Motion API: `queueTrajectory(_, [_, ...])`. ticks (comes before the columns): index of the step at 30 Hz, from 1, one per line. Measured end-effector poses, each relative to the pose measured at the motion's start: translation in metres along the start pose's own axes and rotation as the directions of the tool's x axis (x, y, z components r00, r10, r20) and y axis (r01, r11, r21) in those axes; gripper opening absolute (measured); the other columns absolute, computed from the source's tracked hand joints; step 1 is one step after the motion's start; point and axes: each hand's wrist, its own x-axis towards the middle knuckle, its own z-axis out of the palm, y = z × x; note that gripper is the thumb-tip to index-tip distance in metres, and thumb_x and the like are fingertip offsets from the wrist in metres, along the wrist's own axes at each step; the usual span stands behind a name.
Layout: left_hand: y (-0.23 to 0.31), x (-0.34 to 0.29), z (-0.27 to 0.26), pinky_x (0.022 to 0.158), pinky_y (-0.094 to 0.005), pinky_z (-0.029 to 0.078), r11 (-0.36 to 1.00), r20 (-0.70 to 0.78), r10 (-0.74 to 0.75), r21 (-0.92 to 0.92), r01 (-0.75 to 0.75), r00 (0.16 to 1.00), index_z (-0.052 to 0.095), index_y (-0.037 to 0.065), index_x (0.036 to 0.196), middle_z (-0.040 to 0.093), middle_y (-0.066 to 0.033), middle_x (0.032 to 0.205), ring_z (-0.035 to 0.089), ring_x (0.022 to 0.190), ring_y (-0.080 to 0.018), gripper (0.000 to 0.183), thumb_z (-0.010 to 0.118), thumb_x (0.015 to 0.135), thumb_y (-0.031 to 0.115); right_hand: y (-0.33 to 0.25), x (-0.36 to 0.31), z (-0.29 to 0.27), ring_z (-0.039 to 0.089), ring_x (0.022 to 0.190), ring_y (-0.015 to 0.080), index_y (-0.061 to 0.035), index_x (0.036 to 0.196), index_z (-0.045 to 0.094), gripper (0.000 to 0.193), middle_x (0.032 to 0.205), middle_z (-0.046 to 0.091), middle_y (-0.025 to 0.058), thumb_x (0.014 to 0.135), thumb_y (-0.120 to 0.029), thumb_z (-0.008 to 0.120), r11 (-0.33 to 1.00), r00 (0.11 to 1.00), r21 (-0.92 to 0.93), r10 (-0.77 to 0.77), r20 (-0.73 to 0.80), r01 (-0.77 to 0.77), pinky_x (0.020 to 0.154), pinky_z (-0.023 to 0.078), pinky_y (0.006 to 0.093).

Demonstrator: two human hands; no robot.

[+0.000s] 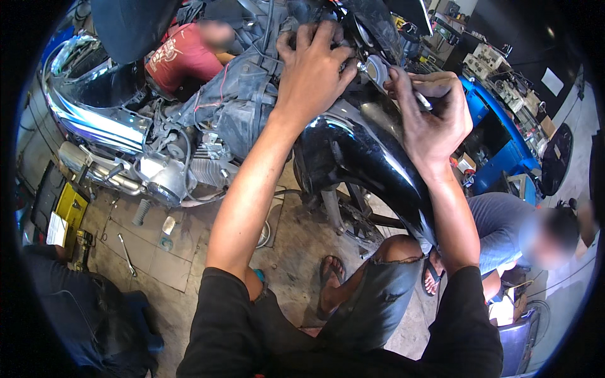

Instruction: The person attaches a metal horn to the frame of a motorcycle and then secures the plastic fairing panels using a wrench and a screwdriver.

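Note:
My left hand (315,72) reaches over the front of a partly stripped motorcycle (246,104), its fingers bent down among dark parts. What those fingertips grip is hidden. By its thumb and index finger sits a small shiny metal fitting (361,65), close to a round, pale grey disc-shaped part (377,69). My right hand (435,113) is closed just right of that disc, and a slim silver tool (423,101) pokes out between its fingers; the tool's kind is not clear. Below both hands curves the bike's glossy black front fender (359,154).
One person in a red shirt (186,53) crouches behind the bike; another in grey (501,227) bends at the right. A third, in dark clothes (82,309), is at lower left. A wrench (127,255) and a drill (82,246) lie on the floor. A blue cabinet (504,138) stands right.

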Motion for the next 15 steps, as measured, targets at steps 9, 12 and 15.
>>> queueTrajectory(9, [-0.002, 0.000, 0.001, 0.097, -0.0588, 0.029, 1.000, -0.012, -0.015, -0.005, 0.015, 1.000, 0.077, 0.014, 0.093, 0.056, -0.0055, 0.114, 0.047, 0.117, -0.0353, 0.022, 0.077, 0.078, 0.031, 0.012, -0.034, -0.027, 0.066, 0.072, 0.0097, -0.0008, 0.080, 0.056, 0.025, 0.083, 0.070, 0.0070, 0.084, -0.005, 0.081, 0.782, 0.750, 0.060, 0.569, 0.337, -0.620, 0.067, 0.054, 0.0251])
queueTrajectory(12, [-0.002, -0.001, 0.002, 0.097, -0.0595, 0.029, 1.000, 0.002, -0.013, -0.006, 0.013, 1.000, 0.077, 0.014, 0.094, 0.057, -0.0063, 0.118, 0.047, 0.118, -0.0360, 0.023, 0.077, 0.078, 0.031, 0.003, -0.034, -0.030, 0.063, 0.066, 0.0121, -0.0005, 0.078, 0.059, 0.027, 0.074, 0.066, 0.0076, 0.082, -0.010, 0.084, 0.871, 0.821, -0.132, 0.491, 0.293, -0.474, 0.063, 0.051, 0.0278])
queueTrajectory(15, [-0.003, -0.002, 0.002, 0.097, -0.0596, 0.029, 1.000, 0.005, -0.016, -0.009, 0.016, 1.000, 0.077, 0.013, 0.094, 0.057, -0.0065, 0.119, 0.047, 0.118, -0.0361, 0.023, 0.077, 0.079, 0.031, -0.004, -0.031, -0.029, 0.059, 0.061, 0.0160, -0.0006, 0.078, 0.057, 0.026, 0.071, 0.061, 0.0088, 0.081, -0.007, 0.082, 0.884, 0.865, -0.152, 0.465, 0.188, -0.443, 0.060, 0.050, 0.0304])
